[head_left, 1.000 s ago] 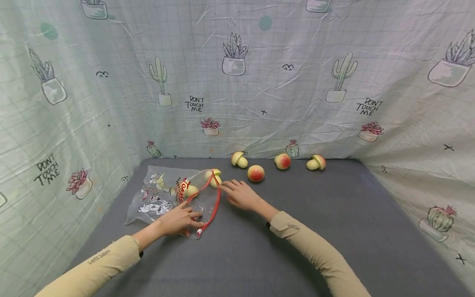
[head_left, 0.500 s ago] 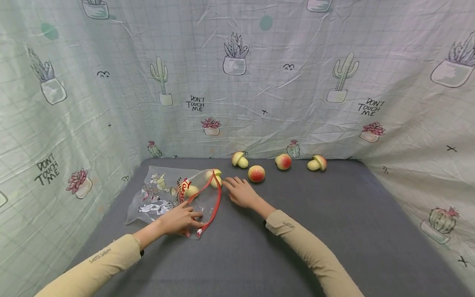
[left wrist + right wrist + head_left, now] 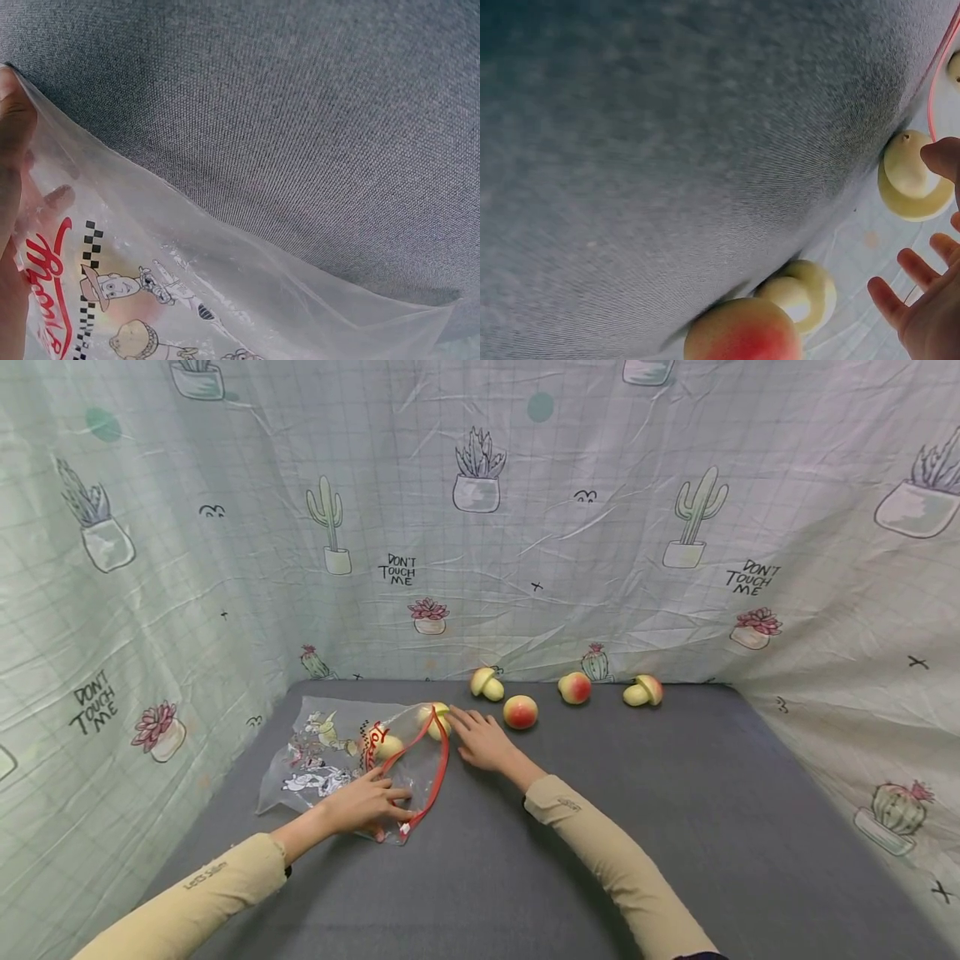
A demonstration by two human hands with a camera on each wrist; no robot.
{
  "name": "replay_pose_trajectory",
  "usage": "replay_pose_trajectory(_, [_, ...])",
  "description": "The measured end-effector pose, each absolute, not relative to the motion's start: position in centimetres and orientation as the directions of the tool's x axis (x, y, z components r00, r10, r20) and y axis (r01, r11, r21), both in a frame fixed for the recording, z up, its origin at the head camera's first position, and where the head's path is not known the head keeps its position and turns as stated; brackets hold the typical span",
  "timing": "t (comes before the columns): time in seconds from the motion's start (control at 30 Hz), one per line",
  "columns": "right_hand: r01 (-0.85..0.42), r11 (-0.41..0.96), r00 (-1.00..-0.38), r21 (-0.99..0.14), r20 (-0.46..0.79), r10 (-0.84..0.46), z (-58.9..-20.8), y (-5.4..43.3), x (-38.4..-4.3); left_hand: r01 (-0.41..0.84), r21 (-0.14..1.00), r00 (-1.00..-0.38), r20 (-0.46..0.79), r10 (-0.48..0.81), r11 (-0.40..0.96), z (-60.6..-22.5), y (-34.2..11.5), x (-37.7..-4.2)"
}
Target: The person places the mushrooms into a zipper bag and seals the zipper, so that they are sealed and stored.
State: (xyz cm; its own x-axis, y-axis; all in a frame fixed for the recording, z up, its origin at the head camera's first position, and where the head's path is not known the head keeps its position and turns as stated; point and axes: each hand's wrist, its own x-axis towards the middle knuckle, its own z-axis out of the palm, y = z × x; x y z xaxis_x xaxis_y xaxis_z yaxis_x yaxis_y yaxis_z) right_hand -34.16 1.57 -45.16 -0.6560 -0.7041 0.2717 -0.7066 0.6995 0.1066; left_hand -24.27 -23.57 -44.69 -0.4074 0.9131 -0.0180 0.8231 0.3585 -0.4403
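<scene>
A clear slider zip bag [image 3: 322, 745] with a red-edged mouth and cartoon prints lies flat at the left of the table. My left hand [image 3: 363, 802] holds its mouth edge, thumb outside and other fingers spread at the opening, some showing through the plastic [image 3: 165, 217]. A pale yellow toy mushroom [image 3: 387, 747] shows inside the bag. Another toy mushroom [image 3: 911, 169] sits at the far end of the red mouth. My right hand [image 3: 483, 742] has its fingers extended, fingertips right at that mushroom; in the right wrist view its thumb overlaps the stem.
Several more toy mushrooms with red and yellow caps stand along the back of the grey table [image 3: 600, 827]: one behind my right hand [image 3: 487, 684], a red-capped one [image 3: 521, 712] beside it, and others [image 3: 575, 687] farther right. A printed cloth curtain [image 3: 600, 543] hangs behind.
My right hand draws slightly away from the mushroom at the bag's mouth, then comes back left to it. My left hand and the bag stay in place.
</scene>
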Motion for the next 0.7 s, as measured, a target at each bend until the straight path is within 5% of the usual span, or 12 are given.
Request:
replay_pose_trajectory(0.5, [-0.698, 0.700, -0.682, 0.153, 0.157, -0.714, -44.6, -0.3, -34.8, 0.814, -0.489, -0.318, 0.078, 0.945, 0.314, -45.1, -23.5, -24.3])
replay_pose_trajectory(0.7, [-0.686, 0.707, -0.690, 0.173, 0.152, -0.707, -44.3, -0.6, -34.9, 0.801, -0.505, -0.339, 0.057, 0.939, 0.321, -45.2, -23.3, -24.4])
